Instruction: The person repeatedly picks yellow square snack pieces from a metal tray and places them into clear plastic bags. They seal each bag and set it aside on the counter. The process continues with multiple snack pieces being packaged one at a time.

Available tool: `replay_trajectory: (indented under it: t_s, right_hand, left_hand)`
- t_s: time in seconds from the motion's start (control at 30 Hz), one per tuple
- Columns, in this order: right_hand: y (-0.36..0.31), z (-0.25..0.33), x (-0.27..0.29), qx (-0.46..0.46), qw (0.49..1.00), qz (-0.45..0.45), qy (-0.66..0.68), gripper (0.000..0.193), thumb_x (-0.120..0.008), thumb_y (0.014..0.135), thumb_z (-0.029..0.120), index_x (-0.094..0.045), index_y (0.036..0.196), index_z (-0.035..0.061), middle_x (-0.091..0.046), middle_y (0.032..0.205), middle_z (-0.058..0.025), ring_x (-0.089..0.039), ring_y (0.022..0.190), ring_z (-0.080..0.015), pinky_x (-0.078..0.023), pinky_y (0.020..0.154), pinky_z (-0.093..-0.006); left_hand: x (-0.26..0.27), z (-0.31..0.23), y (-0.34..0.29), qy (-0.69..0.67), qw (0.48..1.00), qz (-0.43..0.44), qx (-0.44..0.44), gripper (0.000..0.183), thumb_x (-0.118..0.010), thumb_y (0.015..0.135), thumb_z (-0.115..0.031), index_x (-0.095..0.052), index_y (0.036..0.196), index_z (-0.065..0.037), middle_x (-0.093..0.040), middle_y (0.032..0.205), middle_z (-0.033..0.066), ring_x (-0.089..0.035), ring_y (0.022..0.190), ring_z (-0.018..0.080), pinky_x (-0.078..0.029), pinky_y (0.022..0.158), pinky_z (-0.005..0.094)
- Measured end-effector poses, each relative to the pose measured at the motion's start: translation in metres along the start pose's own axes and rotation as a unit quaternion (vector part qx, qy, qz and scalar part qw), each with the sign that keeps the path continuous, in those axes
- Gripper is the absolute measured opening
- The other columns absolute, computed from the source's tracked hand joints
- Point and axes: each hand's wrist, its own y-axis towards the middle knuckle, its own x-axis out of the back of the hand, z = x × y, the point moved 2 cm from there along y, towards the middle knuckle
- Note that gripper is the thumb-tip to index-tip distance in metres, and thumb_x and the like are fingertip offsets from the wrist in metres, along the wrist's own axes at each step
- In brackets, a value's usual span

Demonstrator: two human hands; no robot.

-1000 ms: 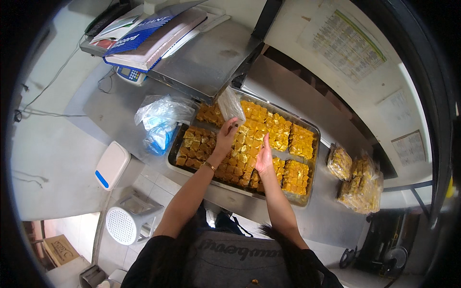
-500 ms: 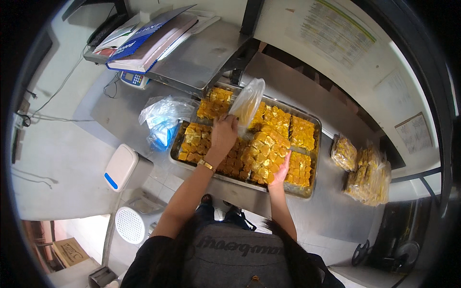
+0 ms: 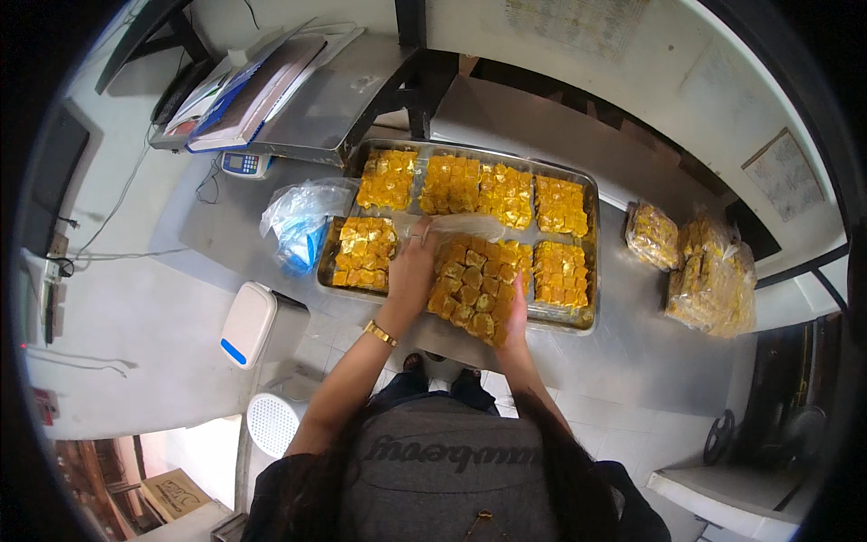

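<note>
My right hand (image 3: 516, 316) is closed on the side of a block of small gold-and-orange pieces (image 3: 468, 287), held tilted above the near edge of a metal tray (image 3: 588, 323). My left hand (image 3: 412, 269), with a gold watch at its wrist, pinches the mouth of a clear plastic bag (image 3: 462, 228). The bag lies out to the right, just beyond the block, and looks flat. Several more blocks of the same pieces (image 3: 561, 206) sit in rows in the tray. What the held block covers in the tray is hidden.
Left of the tray lies a crumpled clear and blue plastic bag (image 3: 307, 221). A small scale (image 3: 245, 164) and a raised shelf with folders (image 3: 257, 99) are behind it. Bagged blocks (image 3: 713, 278) are on the steel table's right. A white bin (image 3: 250, 321) stands at the left.
The block has come nearer to me and tilted, leaving the tray's far rows in view. The plastic bag, upright before, now lies low to the right of my left hand.
</note>
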Motion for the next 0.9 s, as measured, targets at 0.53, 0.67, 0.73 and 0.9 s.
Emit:
replay_trajectory:
  t_s: [0.53,0.67,0.73,0.9]
  right_hand:
    - [0.012,0.007,0.007,0.030,0.994,0.039,0.094,0.062,-0.029,0.093,0.055,-0.039,0.133,0.0101,-0.047,0.131,-0.0123,-0.046,0.118,-0.0323,-0.036,0.100,-0.0483]
    - [0.015,0.007,0.008,0.062,0.992,0.062,0.095,0.064,-0.027,0.092,0.058,-0.036,0.135,0.0105,-0.044,0.132,-0.0131,-0.044,0.120,-0.0328,-0.036,0.100,-0.0493]
    - [0.014,0.006,0.005,0.087,0.988,0.066,0.106,0.064,-0.027,0.092,0.058,-0.036,0.135,0.0103,-0.043,0.133,-0.0130,-0.043,0.120,-0.0327,-0.035,0.100,-0.0490]
    - [0.014,0.015,-0.004,0.137,0.981,0.051,0.125,0.062,-0.028,0.093,0.055,-0.039,0.133,0.0095,-0.045,0.133,-0.0116,-0.043,0.121,-0.0319,-0.034,0.101,-0.0486]
  left_hand:
    - [0.000,-0.046,-0.063,-0.030,0.998,0.011,-0.053,0.046,-0.052,0.074,0.001,-0.048,0.120,-0.003,-0.039,0.135,0.0094,-0.053,0.109,0.0321,-0.052,0.077,0.0392]
    - [0.016,-0.048,-0.057,-0.056,0.998,-0.009,-0.032,0.053,-0.052,0.075,0.001,-0.043,0.126,-0.007,-0.042,0.132,0.0117,-0.056,0.101,0.0344,-0.051,0.078,0.0423]
    - [0.017,-0.048,-0.054,-0.074,0.995,-0.047,-0.053,0.054,-0.053,0.074,0.001,-0.042,0.127,-0.007,-0.042,0.131,0.0135,-0.057,0.098,0.0324,-0.051,0.076,0.0402]
    - [0.007,-0.047,-0.052,-0.331,0.938,-0.064,0.081,0.040,-0.056,0.071,0.001,-0.053,0.111,-0.005,-0.057,0.104,0.0126,-0.058,0.086,0.0298,-0.050,0.069,0.0384]
